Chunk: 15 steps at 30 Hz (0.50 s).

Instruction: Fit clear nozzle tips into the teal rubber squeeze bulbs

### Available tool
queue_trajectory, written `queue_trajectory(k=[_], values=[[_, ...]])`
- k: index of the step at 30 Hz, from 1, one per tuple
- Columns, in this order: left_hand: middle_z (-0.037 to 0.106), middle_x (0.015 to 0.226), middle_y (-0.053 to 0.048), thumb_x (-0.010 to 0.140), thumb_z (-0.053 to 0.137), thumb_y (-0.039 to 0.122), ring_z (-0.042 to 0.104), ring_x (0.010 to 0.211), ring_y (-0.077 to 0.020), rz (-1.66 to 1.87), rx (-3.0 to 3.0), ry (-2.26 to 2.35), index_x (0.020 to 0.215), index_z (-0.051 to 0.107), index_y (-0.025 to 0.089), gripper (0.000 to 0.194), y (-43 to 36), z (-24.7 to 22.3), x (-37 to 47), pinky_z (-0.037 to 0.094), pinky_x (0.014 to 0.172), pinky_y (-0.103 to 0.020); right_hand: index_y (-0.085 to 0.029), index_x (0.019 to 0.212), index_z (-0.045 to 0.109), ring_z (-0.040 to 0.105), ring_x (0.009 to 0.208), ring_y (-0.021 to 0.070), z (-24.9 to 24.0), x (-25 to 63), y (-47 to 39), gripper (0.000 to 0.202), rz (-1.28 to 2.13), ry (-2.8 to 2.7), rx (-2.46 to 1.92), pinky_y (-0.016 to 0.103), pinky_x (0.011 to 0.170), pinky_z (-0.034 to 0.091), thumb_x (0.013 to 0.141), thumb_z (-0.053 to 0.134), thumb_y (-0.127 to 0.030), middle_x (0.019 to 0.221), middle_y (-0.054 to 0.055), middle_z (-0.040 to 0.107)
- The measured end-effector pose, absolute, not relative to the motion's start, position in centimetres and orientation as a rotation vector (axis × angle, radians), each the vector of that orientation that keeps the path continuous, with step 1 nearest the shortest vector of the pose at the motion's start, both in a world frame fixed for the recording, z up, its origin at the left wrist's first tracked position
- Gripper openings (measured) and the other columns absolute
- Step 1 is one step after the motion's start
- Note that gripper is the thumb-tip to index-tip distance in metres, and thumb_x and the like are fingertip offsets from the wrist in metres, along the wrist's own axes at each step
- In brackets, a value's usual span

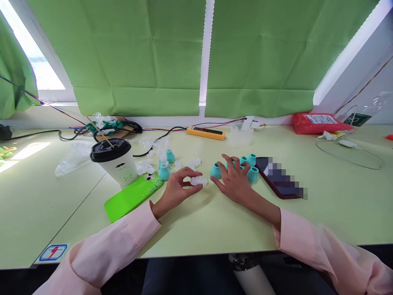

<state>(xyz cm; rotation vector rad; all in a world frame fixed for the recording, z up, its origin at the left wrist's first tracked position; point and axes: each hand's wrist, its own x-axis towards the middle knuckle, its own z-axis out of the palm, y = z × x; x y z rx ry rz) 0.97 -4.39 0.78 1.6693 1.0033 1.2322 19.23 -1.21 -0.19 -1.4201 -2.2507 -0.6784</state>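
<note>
Between the thumb and fingers of my left hand (178, 189) is a small clear plastic piece (199, 180), held just above the table. My right hand (236, 180) reaches over a cluster of teal rubber bulbs, its fingers spread. The leftmost teal bulb (215, 170) lies by its thumb and index finger; whether they touch it I cannot tell. Another bulb (252, 175) sits at the right of this hand, and others are partly hidden under the fingers. Left of my left hand, teal bulbs with clear tops (164, 171) stand upright. More clear plastic pieces (194, 163) lie behind that hand.
A green phone case (132, 198) and a lidded paper cup (121, 166) with a straw stand at left. A dark phone (278, 178) lies at right. Farther back are an orange power strip (205, 132), cables, a red package (319, 123) and a clear bottle (368, 111).
</note>
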Motion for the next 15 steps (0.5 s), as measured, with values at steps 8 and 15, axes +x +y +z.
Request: queue_trajectory(k=[8, 15], values=[[0.061, 0.090, -0.008, 0.060, 0.066, 0.027, 0.058, 0.080, -0.0178, 1.186, 1.349, 0.892, 0.085, 0.053, 0.012, 0.032, -4.2, 1.0, 1.1, 0.051, 0.069, -0.036, -0.016, 0.095, 0.045, 0.046, 0.090, 0.0212, -0.9, 19.6, -0.4, 0.016, -0.399, -2.270, -1.234, 0.039, 0.073, 0.023, 0.081, 0.039, -0.021, 0.087, 0.007, 0.059], [0.053, 0.068, 0.000, 0.067, 0.059, 0.033, 0.049, 0.056, -0.0072, 1.156, 1.527, 0.972, 0.082, 0.059, 0.011, 0.027, -3.8, 1.0, 0.8, 0.050, 0.052, -0.022, -0.021, 0.110, 0.028, 0.046, 0.099, 0.0204, 0.1, 19.5, -2.0, 0.037, 0.175, -1.962, -0.900, 0.043, 0.084, 0.032, 0.079, 0.046, -0.028, 0.101, 0.009, 0.052]])
